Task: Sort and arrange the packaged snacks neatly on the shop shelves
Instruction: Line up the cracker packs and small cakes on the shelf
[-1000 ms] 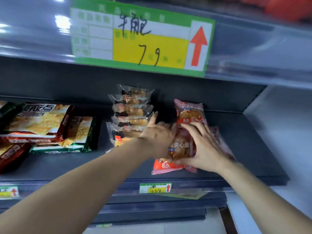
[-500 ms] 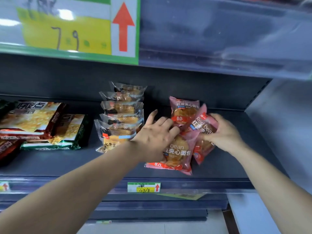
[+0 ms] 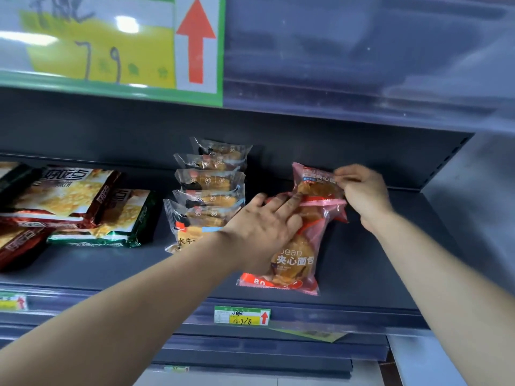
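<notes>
Shelf tally, by kind.
Clear-wrapped bread packets (image 3: 211, 179): five, stacked. Pink bread packets (image 3: 295, 260): three. Flat cracker bags (image 3: 64, 193): at least four, the leftmost cut off by the frame edge. Price tags (image 3: 242, 316): three.

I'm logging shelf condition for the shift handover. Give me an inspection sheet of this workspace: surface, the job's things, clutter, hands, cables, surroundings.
Surface: dark grey shelf.
Job's things: front pink packet lies flat near the shelf lip; rear pink packet stands at the back; row of clear packets overlaps to the left; cracker bags are stacked further left.
Clutter: paper slip askew below the shelf lip.
Hands: left hand rests flat on the pink packets; right hand pinches the rear pink packet's top edge.
Cables: nothing seen.
Surroundings: price tag on the lip; large price sign above.
</notes>
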{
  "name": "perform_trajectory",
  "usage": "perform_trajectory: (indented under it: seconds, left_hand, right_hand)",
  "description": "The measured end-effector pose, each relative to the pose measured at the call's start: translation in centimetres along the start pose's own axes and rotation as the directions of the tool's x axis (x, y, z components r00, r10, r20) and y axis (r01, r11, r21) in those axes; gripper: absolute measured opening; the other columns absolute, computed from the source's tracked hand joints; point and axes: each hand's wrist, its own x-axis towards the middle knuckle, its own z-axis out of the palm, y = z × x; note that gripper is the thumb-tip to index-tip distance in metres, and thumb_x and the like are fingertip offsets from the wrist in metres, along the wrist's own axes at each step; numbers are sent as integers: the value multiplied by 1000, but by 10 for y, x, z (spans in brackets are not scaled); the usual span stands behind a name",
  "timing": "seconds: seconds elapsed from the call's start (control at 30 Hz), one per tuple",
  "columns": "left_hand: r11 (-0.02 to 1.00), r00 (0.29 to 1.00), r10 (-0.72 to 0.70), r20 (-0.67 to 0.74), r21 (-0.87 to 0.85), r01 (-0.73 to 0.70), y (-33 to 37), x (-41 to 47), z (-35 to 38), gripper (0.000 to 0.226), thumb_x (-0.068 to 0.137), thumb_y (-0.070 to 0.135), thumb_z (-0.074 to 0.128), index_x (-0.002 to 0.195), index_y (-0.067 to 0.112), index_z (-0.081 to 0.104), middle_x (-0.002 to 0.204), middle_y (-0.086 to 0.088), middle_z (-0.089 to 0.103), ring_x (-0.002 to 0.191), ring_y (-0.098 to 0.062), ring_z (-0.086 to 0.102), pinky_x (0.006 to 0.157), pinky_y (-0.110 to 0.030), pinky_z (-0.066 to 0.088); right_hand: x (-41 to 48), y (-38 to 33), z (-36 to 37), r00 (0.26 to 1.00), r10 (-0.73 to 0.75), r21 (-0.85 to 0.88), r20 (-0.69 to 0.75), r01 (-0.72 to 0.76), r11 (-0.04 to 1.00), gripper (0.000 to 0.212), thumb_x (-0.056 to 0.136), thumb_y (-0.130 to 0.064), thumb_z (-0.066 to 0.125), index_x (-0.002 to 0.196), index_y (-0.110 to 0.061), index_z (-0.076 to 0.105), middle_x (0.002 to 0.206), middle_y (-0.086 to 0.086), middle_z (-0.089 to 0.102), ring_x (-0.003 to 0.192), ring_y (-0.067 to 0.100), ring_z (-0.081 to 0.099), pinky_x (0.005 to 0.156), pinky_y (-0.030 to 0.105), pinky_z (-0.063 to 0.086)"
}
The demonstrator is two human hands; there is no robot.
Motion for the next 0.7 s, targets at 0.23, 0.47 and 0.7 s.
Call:
perform_trajectory:
  seconds: [0.23, 0.47, 0.7]
  left_hand:
    - [1000, 999, -10, -30, -21, 9, -1, -3, 5, 99, 68, 57, 75, 140, 15, 20, 160, -13, -8, 147, -28, 3, 118, -51, 8]
    - [997, 995, -74, -64, -23, 73, 2, -2, 8, 96, 71, 51, 74, 141, 17, 19, 160, -11, -7, 146, -29, 5, 117, -53, 12]
    - [961, 958, -274, -82, -60, 270, -1, 12, 7, 79, 81, 40, 67, 140, 11, 24, 159, -13, 0, 144, -32, 10, 112, -55, 16]
  right_hand:
    - [17, 24, 15, 938, 331, 34, 105, -336, 941, 24, 87, -21, 69, 93, -2, 57, 88, 9, 60, 67, 18, 59, 54, 23, 43]
    - [26, 14, 18, 954, 146, 139, 262, -187, 972, 25, 79, 13, 63, 95, -5, 63, 80, 5, 66, 51, 8, 64, 42, 14, 48]
    - [42, 10, 36, 957, 81, 64, 277, -103, 993, 32, 89, 5, 53, 105, -17, 69, 101, 5, 70, 89, 20, 66, 81, 32, 55]
